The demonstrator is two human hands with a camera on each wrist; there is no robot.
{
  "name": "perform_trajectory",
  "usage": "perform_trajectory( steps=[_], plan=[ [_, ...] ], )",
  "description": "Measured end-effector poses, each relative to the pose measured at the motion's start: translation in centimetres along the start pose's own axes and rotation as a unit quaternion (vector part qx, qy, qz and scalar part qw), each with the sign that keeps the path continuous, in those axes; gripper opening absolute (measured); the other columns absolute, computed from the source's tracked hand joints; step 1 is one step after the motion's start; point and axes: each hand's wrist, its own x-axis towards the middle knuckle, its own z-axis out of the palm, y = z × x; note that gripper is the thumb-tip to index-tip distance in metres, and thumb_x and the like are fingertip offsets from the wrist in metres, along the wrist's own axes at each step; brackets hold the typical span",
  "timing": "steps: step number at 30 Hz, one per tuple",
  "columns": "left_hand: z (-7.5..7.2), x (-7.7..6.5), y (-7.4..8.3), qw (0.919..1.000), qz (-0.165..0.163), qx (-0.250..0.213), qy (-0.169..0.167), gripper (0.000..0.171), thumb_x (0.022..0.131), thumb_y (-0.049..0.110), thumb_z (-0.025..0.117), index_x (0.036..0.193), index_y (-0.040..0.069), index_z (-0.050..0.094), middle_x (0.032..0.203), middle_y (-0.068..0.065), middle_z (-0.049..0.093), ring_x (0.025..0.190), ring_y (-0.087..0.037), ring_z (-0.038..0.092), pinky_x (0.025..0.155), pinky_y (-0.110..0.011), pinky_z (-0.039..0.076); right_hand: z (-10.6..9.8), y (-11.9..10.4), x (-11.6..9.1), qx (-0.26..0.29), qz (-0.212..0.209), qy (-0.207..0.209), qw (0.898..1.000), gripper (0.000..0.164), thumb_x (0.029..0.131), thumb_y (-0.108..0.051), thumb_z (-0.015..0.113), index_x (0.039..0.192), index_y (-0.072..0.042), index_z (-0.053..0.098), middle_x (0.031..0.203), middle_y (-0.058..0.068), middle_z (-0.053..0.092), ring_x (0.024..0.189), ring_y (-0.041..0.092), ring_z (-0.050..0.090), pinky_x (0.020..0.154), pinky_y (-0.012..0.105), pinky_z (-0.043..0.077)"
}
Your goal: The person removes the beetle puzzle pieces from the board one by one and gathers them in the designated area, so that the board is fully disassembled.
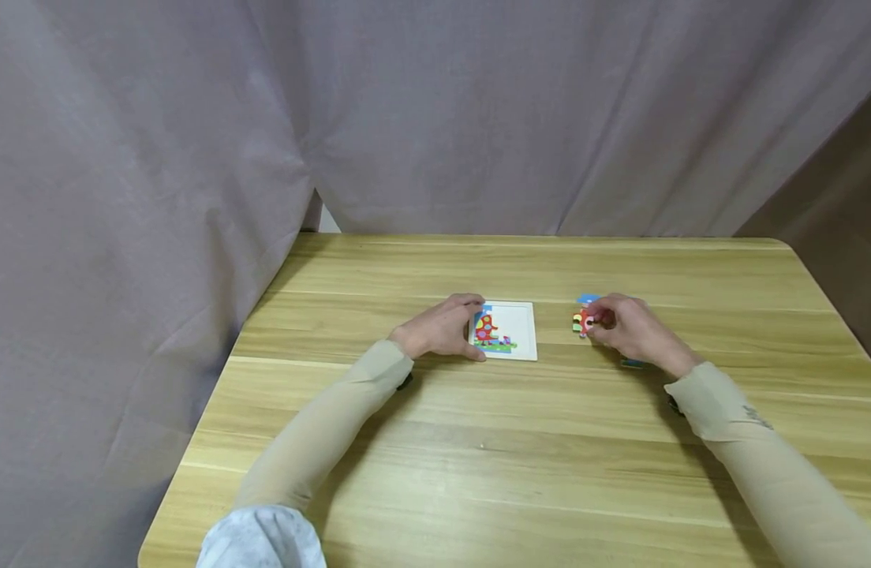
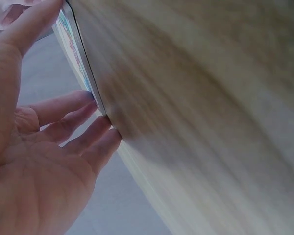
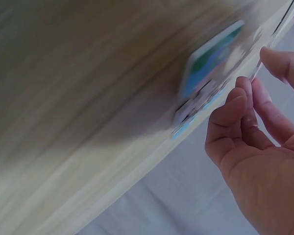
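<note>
A white-framed jigsaw puzzle board (image 1: 528, 335) lies on the table, with a red spotted figure, blue and green pieces fitted in its left part. My left hand (image 1: 444, 327) holds the board at its left side, thumb at the near edge and fingers at the far edge. In the left wrist view, the fingertips (image 2: 90, 97) touch the board's edge. To the right, my right hand (image 1: 637, 331) pinches a red puzzle piece (image 1: 585, 323) between thumb and fingers, just above the table. Its underside and exact outline are hidden.
Loose puzzle pieces lie under and around the right hand, among them a blue one (image 1: 588, 299) and a dark green-edged one (image 1: 633, 364). In the right wrist view, a green and blue piece (image 3: 206, 63) lies close by. Grey curtains (image 1: 442, 118) hang behind the wooden table (image 1: 442, 457).
</note>
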Motion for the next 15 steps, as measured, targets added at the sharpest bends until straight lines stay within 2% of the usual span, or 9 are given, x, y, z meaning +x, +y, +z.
perform_trajectory(
  steps=[6,10,15],
  plan=[
    [0.0,-0.1,-0.1,1.0000,0.003,-0.002,0.003,0.095,0.090,0.049,0.089,0.161,0.001,0.049,0.179,-0.008,0.036,0.167,-0.029,0.033,0.139,-0.037,0.030,-0.8,0.9,-0.1,-0.022,0.011,-0.018,1.000,0.027,0.097,-0.007,0.078,0.119,0.009,0.073,0.100,0.016,0.068,0.088,0.021,0.057,0.071,0.024,0.045],
    [0.1,0.0,0.0,1.0000,0.005,-0.003,0.004,0.095,0.090,0.049,0.089,0.161,0.000,0.049,0.178,-0.008,0.037,0.167,-0.029,0.033,0.139,-0.038,0.030,-0.9,1.4,0.1,-0.037,0.003,-0.014,0.999,0.024,0.095,-0.007,0.079,0.114,0.008,0.074,0.093,0.012,0.066,0.083,0.018,0.055,0.070,0.027,0.043],
    [0.1,0.1,0.0,1.0000,0.006,0.001,0.004,0.096,0.090,0.050,0.089,0.161,0.000,0.049,0.178,-0.008,0.037,0.167,-0.029,0.033,0.139,-0.037,0.029,-1.1,1.6,0.3,-0.040,-0.009,-0.013,0.999,0.022,0.093,-0.005,0.079,0.110,0.008,0.075,0.091,0.012,0.069,0.082,0.018,0.057,0.069,0.026,0.045]
  ],
)
